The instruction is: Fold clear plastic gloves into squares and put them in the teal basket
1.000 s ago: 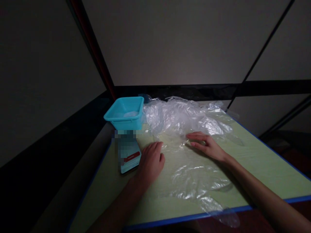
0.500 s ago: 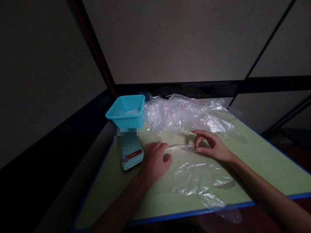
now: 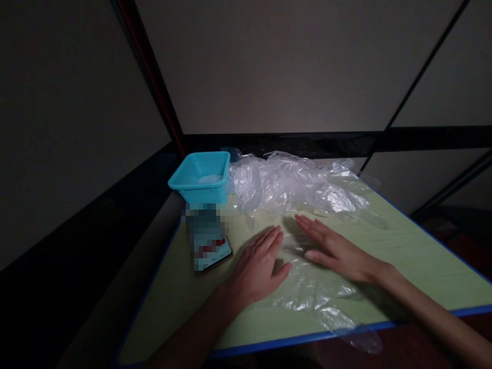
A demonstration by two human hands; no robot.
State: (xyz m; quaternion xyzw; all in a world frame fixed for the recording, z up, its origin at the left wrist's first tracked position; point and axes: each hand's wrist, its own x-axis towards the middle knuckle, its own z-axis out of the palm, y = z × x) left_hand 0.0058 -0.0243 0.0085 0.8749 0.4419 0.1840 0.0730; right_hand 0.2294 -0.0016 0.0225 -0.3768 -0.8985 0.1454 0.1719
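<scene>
A clear disposable plastic glove (image 3: 307,292) lies flat on the table in front of me, one finger-like end hanging over the front edge. My left hand (image 3: 261,264) is at its upper left side, fingers stretched out and thumb apart, holding nothing. Across from it, my right hand (image 3: 332,248) is over the glove's upper right part, open with fingers straight. Both palms face partly inward and down; whether they press on the plastic I cannot tell. Part of the glove is hidden beneath the hands.
Behind the hands spreads a crumpled heap of clear plastic (image 3: 288,179). A turquoise basket (image 3: 203,195) with something whitish inside stands at the back left. Nearer, a phone (image 3: 215,256) lies on the pale green table (image 3: 184,318), which has a blue edge. A wall rises behind.
My right hand has gone from a pinch at the glove's upper edge to outstretched fingers. My left hand has shifted right and straightened its fingers, bringing the hands closer together.
</scene>
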